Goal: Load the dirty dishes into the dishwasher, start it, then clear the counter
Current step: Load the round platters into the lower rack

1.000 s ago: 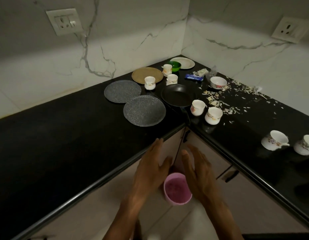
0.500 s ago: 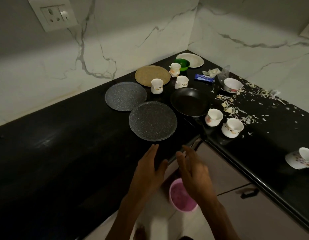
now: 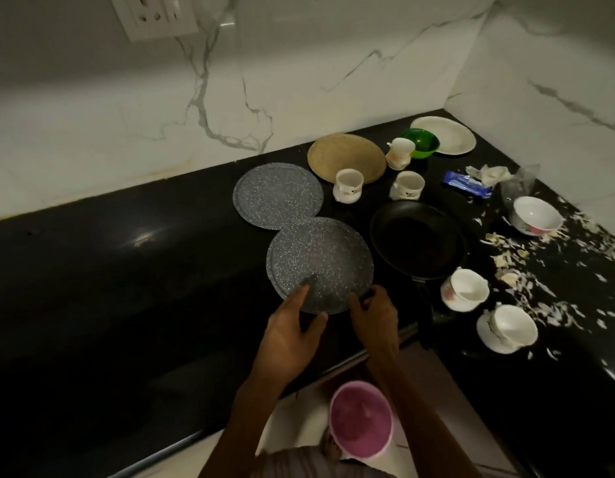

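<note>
Two speckled grey plates lie on the black counter (image 3: 92,288). My left hand (image 3: 292,329) has its fingers lying on the near edge of the nearer grey plate (image 3: 319,260). My right hand (image 3: 373,315) curls its fingers round the same plate's rim at the front right. The farther grey plate (image 3: 276,194) lies behind it. A black frying pan (image 3: 418,239) sits to the right. Behind stand a tan plate (image 3: 347,157), a white plate (image 3: 444,134), a green bowl (image 3: 419,141) and several white cups, one being (image 3: 349,186).
A white bowl (image 3: 535,215), a blue wrapper (image 3: 466,182) and scattered white scraps (image 3: 526,267) cover the counter's right side, with two cups (image 3: 466,289) (image 3: 507,327) near its edge. A pink bucket (image 3: 361,420) stands on the floor below. A wall socket (image 3: 154,15) is top left.
Both hands moved up from above the pink bucket to the counter and now touch the nearer grey plate. The view shifted closer to the counter.
</note>
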Demonstrator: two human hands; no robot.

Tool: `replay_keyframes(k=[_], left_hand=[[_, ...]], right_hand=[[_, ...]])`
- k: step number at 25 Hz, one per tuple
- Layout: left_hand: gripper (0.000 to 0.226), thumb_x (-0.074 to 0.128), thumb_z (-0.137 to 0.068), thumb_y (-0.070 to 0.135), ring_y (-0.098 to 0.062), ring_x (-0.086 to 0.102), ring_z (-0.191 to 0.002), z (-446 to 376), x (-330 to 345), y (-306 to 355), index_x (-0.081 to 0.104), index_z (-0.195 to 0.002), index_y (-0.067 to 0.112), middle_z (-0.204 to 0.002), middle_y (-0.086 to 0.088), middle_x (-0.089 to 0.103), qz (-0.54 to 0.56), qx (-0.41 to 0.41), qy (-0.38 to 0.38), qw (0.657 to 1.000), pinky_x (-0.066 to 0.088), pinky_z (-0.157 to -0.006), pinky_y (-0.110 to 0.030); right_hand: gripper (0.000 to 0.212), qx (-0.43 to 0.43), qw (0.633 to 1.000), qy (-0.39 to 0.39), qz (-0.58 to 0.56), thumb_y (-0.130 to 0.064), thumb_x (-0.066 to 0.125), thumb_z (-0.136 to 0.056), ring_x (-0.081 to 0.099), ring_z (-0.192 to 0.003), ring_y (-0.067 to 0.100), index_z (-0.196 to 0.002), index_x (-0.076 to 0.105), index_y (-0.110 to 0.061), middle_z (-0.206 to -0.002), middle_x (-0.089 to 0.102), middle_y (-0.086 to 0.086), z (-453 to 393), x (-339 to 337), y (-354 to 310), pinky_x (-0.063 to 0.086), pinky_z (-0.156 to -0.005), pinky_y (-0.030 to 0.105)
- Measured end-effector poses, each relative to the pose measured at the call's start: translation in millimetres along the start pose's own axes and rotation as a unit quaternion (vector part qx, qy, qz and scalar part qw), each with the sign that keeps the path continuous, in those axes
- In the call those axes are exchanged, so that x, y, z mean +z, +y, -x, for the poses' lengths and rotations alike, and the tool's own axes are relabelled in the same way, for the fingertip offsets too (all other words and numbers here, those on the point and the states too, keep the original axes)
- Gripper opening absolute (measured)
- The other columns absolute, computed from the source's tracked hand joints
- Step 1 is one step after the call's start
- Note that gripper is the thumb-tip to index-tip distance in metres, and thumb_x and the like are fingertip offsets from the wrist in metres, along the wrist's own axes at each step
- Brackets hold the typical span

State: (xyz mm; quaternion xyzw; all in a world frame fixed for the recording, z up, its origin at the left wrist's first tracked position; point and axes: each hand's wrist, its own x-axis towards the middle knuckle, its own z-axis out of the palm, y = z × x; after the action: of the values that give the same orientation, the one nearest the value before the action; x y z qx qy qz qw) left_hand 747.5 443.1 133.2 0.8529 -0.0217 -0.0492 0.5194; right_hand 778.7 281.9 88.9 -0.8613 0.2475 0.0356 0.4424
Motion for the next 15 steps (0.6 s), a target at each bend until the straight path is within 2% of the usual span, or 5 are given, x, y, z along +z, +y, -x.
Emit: replay_keyframes(k=[3,7,12,15], left_hand=[[0.053,0.066,-0.091,0.017,-0.007,0.047,-0.129,-8.1,8.3,-2.9,0.048,-0.140,0.011,-0.140,-0.003,0.054,-0.003,-0.024,0.032,0.999,0.031,-0.101,-0.003],[0.055,0.066,-0.091,0.020,-0.007,0.046,-0.128,-21.3,2.8,-11.4,0.047,-0.141,0.012,-0.141,-0.003,0.053,-0.005,-0.059,0.046,0.997,0.031,-0.100,-0.008],[0.057,0.065,-0.091,0.020,-0.004,0.040,-0.127,-51.3,-17.2,-24.3,0.044,-0.144,0.014,-0.145,-0.003,0.047,-0.004,-0.094,0.063,0.994,0.029,-0.101,-0.013],[0.059,0.064,-0.092,0.026,-0.014,0.036,-0.137,-68.7,-28.9,-40.4,0.042,-0.146,0.019,-0.149,-0.004,0.042,0.021,-0.143,0.054,0.988,0.030,-0.113,-0.030]], right_hand=[[0.048,0.014,1.000,-0.007,0.026,-0.035,0.062,-0.091,0.061,-0.100,0.032,-0.123,0.045,-0.002,-0.114,0.061,0.016,-24.1,4.3,-2.9,0.050,-0.077,0.035],[0.037,0.052,0.997,-0.006,0.054,-0.029,0.055,-0.096,0.061,-0.091,0.034,-0.115,0.045,0.001,-0.104,0.061,0.018,-38.0,3.5,-2.2,0.039,-0.067,0.030],[0.033,0.090,0.995,0.000,0.048,-0.033,0.056,-0.094,0.057,-0.078,0.023,-0.107,0.050,-0.003,-0.093,0.062,0.010,-50.3,3.0,-0.2,0.041,-0.064,0.030],[0.029,0.102,0.995,0.000,0.007,-0.035,0.058,-0.092,0.064,-0.077,0.024,-0.102,0.052,-0.008,-0.088,0.065,0.009,-46.1,7.7,5.8,0.051,-0.068,0.037]])
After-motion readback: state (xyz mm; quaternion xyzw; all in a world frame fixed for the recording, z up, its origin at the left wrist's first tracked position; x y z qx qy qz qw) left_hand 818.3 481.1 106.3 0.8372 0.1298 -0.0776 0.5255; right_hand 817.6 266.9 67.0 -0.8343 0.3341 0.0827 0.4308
